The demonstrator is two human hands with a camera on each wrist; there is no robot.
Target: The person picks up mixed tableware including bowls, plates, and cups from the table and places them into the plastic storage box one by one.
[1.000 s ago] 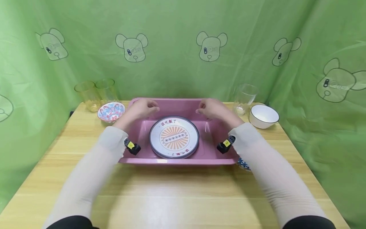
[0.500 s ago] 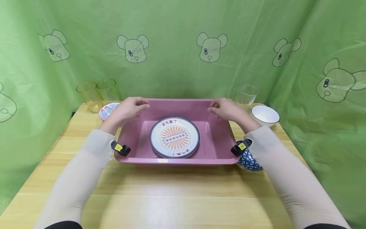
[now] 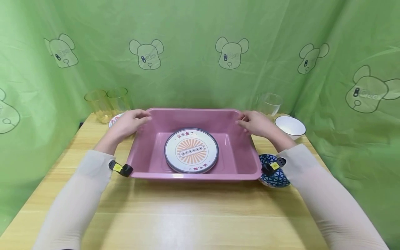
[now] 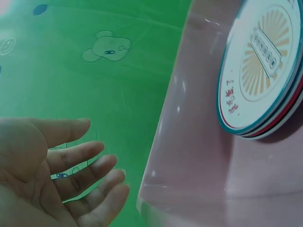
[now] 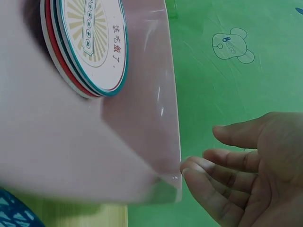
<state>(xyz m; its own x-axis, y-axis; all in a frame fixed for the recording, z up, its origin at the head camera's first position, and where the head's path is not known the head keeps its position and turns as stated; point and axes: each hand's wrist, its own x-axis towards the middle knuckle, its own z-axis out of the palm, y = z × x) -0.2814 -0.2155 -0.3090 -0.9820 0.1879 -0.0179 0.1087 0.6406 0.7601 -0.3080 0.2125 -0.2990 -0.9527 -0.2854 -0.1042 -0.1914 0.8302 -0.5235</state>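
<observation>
Neatly stacked plates [image 3: 191, 150] — inside a pink basin [image 3: 193, 176].

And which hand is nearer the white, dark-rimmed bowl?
Right. The right hand is just left of the white bowl; the left hand is across the pink basin.

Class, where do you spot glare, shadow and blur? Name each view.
Head: pale glare on the wooden table, soft shadow in front of the pink basin; left wrist: bright glints on the basin's wall; right wrist: basin edge low in frame blurred, dark shadow beside the plate stack.

Pink tub [image 3: 195, 176] (orange-rayed white plate [image 3: 191, 150]).
</observation>
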